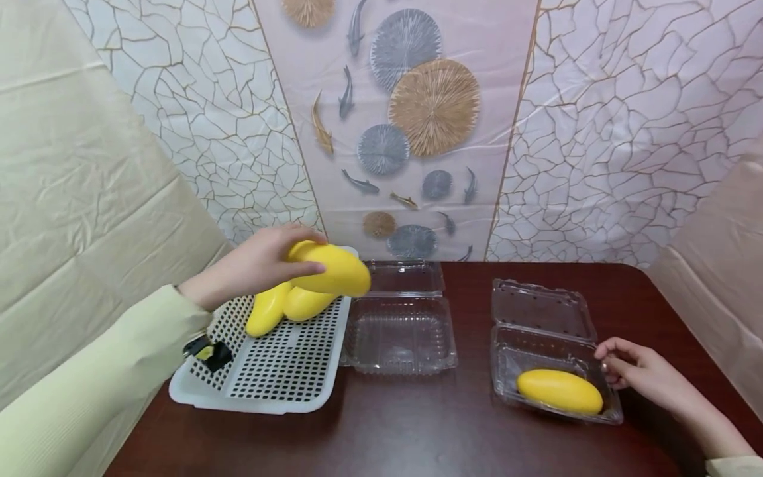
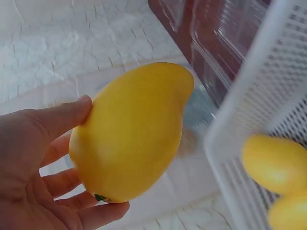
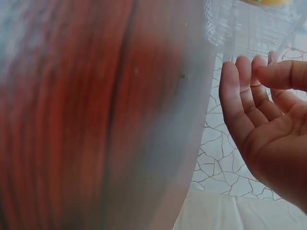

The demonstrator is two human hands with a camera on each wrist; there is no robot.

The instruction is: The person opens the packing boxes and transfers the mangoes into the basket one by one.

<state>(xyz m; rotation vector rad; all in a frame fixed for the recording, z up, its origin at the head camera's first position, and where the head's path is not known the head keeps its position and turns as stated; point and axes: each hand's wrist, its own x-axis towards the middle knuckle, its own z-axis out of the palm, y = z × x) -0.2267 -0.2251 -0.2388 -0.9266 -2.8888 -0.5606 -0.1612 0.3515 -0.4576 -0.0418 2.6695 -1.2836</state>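
Observation:
My left hand (image 1: 262, 262) grips a yellow mango (image 1: 336, 270) above the far end of a white perforated basket (image 1: 341, 344). In the left wrist view the thumb lies along one side of this mango (image 2: 132, 134) and the fingers curl under it, near a small green spot. My right hand (image 1: 646, 374) is at the right side of an open clear plastic clamshell box (image 1: 507, 377). Its thumb and fingertips pinch the rim in the right wrist view, where the hand (image 3: 268, 124) shows palm up. Inside that box lies another mango (image 1: 560, 391).
More yellow mangoes (image 1: 266, 311) rest in the basket's far part. A second open clear clamshell box (image 1: 399, 334) stands right beside the basket, its lid folded back. Everything is on a dark red-brown table (image 1: 417, 424), with patterned cloth (image 1: 608, 119) hanging behind.

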